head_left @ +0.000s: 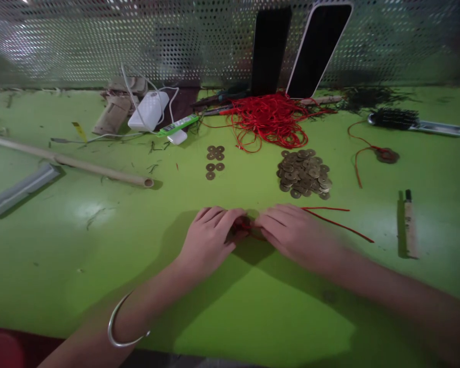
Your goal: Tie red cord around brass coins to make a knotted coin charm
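My left hand [210, 232] is closed around a small bundle of coins and red cord, mostly hidden by the fingers. Close beside it, my right hand [291, 230] pinches at the same spot. The red cord [337, 221] runs out past the right hand, its two ends lying on the green table. Beyond my hands is a heap of brass coins with holes [302, 173]. Several more coins [215, 152] lie in a small group to its left. At the right lies a finished-looking coin knot [387, 155] with red cord tails.
A tangle of red cord [270, 120] lies at the back, before two phones [318, 51] leaning on a perforated metal panel [199, 46]. A hairbrush [417, 122] and a marker-like stick [410, 225] are at right. A bamboo tube [72, 162] and white power bank [149, 111] are at left.
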A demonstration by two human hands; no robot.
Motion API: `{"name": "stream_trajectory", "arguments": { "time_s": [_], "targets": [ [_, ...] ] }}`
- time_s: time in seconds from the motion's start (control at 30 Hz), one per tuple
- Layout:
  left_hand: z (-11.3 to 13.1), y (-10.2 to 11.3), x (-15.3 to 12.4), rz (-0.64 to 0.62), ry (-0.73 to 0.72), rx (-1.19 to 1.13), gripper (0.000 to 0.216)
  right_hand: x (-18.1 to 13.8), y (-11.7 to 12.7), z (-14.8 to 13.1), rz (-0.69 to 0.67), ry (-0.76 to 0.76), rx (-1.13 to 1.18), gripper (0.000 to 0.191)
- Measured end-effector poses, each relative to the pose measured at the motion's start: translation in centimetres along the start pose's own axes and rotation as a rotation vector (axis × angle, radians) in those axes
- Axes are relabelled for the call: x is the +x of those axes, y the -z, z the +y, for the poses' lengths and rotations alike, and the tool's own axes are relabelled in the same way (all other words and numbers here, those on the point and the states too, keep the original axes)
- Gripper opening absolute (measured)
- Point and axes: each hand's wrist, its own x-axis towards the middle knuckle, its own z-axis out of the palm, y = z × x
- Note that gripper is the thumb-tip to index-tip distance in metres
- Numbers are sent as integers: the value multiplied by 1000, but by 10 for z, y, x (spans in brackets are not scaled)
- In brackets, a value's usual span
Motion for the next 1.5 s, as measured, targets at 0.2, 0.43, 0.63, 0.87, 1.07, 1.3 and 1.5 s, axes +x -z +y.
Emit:
{"name": "stream_trajectory", "arguments": {
  "time_s": [0.2,0.43,0.63,0.87,1.07,1.3,1.5],
  "targets": [
    [-2,3,4,12,-43,-35,14,0,5,6,-149,-79,-16,9],
    [-1,-2,3,-1,-30,-54,14,0,8,2,-167,-104,-98,8],
    [2,-3,6,-19,12,-73,11,2,-5,-8,-49,-58,-156,19],
    [3,-4,4,-29,106,-115,22,5,-21,-4,9,-17,-220,12],
    [1,4,6,-111,185,-187,31,7,-15,0,151,20,-118,17],
    [0,12,3,-209,352,-677,6,8,-7,0,215,39,-35,15],
    [2,14,2,-142,416,-939,8,8,-6,0,240,38,36,14]
  ]
}}
